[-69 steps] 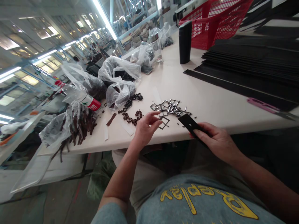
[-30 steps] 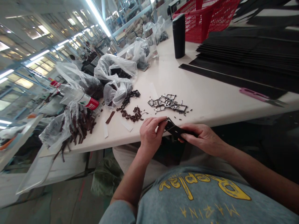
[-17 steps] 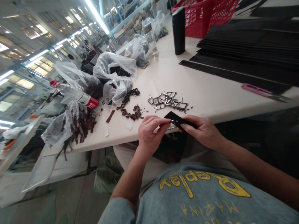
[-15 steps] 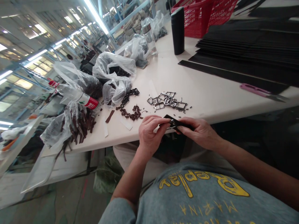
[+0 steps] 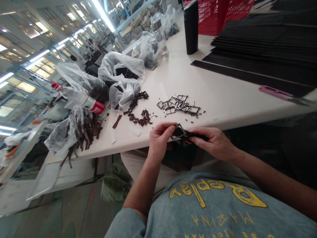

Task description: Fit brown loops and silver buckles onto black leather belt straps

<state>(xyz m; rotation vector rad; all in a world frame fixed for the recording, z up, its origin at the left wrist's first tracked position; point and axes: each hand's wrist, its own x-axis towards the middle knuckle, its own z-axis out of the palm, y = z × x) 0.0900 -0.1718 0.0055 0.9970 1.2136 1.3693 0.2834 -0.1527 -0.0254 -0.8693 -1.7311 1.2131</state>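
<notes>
Just over the table's near edge, my left hand [image 5: 162, 137] pinches a square metal buckle [image 5: 182, 128] by its left corner. My right hand [image 5: 214, 140] is closed around a black strap [image 5: 194, 135], whose end meets the buckle's right side. The far part of the strap is hidden in the right palm. Beyond the hands lies a pile of metal buckles [image 5: 182, 105], with several small dark pieces scattered about it. Left of that pile sit brown leather loops [image 5: 141, 119] and black loops [image 5: 136, 101].
Brown strips [image 5: 84, 132], a plastic bottle [image 5: 81, 99] and plastic bags [image 5: 121, 69] crowd the left. A black tumbler [image 5: 191, 29] stands near a red basket [image 5: 213, 16]. Stacked black sheets [image 5: 267, 43] and a pink-handled cutter [image 5: 277, 92] occupy the right of the table [image 5: 170, 72].
The buckle has turned so its square frame shows more fully. My left fingers have shifted slightly left to its corner, while the right hand keeps hold of the strap.
</notes>
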